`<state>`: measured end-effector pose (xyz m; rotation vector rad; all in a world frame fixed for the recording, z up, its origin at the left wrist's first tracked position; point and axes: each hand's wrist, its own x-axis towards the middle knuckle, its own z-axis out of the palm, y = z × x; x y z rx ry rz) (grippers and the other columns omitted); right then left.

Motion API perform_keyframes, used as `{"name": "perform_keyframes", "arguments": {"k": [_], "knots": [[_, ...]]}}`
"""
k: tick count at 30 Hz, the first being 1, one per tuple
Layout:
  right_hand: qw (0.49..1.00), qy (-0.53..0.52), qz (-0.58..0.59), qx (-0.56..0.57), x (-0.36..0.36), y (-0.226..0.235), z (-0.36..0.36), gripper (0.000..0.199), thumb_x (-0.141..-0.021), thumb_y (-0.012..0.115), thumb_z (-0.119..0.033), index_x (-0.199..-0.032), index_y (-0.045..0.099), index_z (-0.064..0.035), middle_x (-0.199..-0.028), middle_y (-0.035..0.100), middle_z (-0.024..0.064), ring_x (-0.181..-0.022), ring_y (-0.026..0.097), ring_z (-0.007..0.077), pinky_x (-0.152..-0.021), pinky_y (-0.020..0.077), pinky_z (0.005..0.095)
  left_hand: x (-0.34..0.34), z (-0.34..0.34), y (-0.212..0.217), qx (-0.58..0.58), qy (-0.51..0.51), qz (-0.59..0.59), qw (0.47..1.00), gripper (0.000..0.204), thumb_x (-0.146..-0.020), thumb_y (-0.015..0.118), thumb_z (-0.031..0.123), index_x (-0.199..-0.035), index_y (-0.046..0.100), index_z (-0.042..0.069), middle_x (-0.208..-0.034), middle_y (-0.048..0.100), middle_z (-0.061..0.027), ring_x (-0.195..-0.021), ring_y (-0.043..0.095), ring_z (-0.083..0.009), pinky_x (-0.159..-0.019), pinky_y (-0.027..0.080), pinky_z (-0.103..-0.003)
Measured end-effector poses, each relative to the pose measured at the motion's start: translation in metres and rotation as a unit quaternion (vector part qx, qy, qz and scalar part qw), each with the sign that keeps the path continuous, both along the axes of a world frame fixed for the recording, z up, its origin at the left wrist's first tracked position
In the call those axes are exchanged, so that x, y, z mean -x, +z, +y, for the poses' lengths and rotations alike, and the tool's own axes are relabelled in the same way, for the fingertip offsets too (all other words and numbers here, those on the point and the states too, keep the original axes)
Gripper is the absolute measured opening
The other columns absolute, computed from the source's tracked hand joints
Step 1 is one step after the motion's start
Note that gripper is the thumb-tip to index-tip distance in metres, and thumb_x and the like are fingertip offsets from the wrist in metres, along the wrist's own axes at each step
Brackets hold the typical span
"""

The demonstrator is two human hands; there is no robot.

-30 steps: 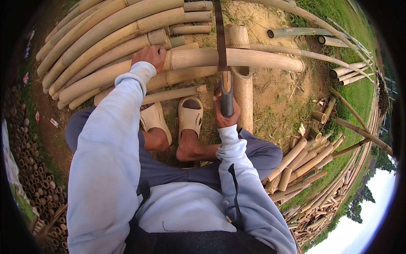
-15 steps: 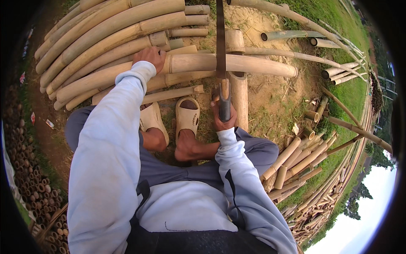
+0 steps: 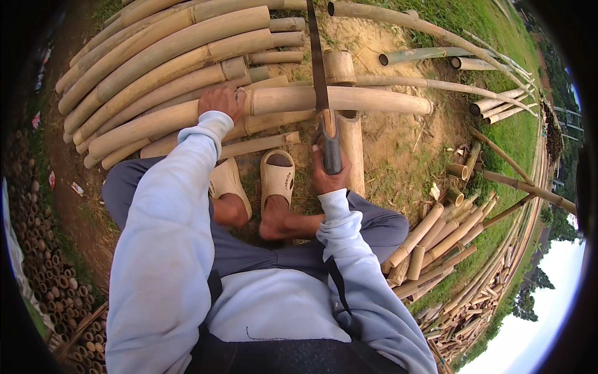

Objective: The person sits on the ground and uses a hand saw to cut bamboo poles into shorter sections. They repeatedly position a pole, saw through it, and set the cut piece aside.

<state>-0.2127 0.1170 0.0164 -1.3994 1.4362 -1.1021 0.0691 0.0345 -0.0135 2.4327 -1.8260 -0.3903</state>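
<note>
A long tan bamboo pole (image 3: 380, 100) lies crosswise in front of me, its cut end out to the right. My left hand (image 3: 222, 103) is closed over the pole, left of the saw. In my right hand (image 3: 330, 176) is the dark handle of a handsaw (image 3: 317, 59), fingers wrapped round it. The long narrow blade points away from me and crosses the pole, tilted slightly left at its far end. Beneath the pole, just right of the blade, a thicker bamboo piece (image 3: 350, 149) runs toward me. How deep the blade sits in the pole cannot be seen.
A stack of bamboo poles (image 3: 180, 50) fills the far left. Short cut pieces (image 3: 436, 240) are heaped on the right, near my knee. More poles (image 3: 430, 53) lie on the grass at the far right. My sandalled feet (image 3: 277, 177) rest below the pole.
The saw's far end has swung a little left, and its handle has shifted slightly toward me. My left hand keeps its hold on the pole. The whole view has moved slightly.
</note>
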Motion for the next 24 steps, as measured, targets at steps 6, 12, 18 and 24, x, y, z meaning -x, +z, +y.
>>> {"name": "perform_keyframes", "arguments": {"k": [6, 12, 18, 24], "knots": [[0.996, 0.043, 0.023, -0.07, -0.006, 0.045, -0.034, 0.017, -0.091, 0.074, -0.01, -0.098, 0.064, 0.0018, -0.078, 0.059, 0.0008, -0.074, 0.051, 0.0087, -0.067, 0.0454, 0.0281, 0.0, -0.011, 0.009, -0.036, 0.029, 0.015, 0.999, 0.043, -0.099, 0.044, 0.041, -0.107, 0.075, 0.011, -0.1, 0.074, -0.0225, -0.096, 0.071, -0.0379, -0.096, 0.051, -0.048], [0.995, 0.032, 0.001, -0.089, 0.002, 0.033, -0.007, 0.018, -0.093, 0.075, -0.01, -0.104, 0.064, 0.0005, -0.083, 0.062, 0.0023, -0.076, 0.052, 0.0094, -0.07, 0.0466, 0.027, -0.001, 0.001, 0.002, 0.014, -0.002, 0.003, 1.0, 0.039, -0.098, 0.047, 0.037, -0.116, 0.072, 0.013, -0.098, 0.074, -0.0213, -0.094, 0.07, -0.0397, -0.093, 0.051, -0.049], [0.993, 0.026, 0.0, -0.118, -0.002, 0.046, -0.029, 0.017, -0.092, 0.075, -0.01, -0.101, 0.066, 0.0015, -0.084, 0.065, 0.0036, -0.075, 0.054, 0.01, -0.069, 0.0475, 0.0281, 0.002, 0.013, -0.023, 0.13, -0.034, -0.015, 0.991, 0.034, -0.099, 0.048, 0.033, -0.108, 0.07, 0.01, -0.096, 0.074, -0.018, -0.095, 0.069, -0.0356, -0.093, 0.048, -0.048], [0.995, 0.021, 0.014, -0.093, 0.005, 0.062, -0.009, 0.018, -0.091, 0.074, -0.007, -0.104, 0.066, 0.0037, -0.08, 0.066, 0.0045, -0.077, 0.059, 0.0115, -0.073, 0.0502, 0.0288, 0.002, 0.024, -0.031, 0.2, -0.07, -0.046, 0.976, 0.026, -0.096, 0.052, 0.029, -0.092, 0.069, 0.01, -0.089, 0.073, -0.0125, -0.085, 0.068, -0.0311, -0.083, 0.05, -0.045]]}}
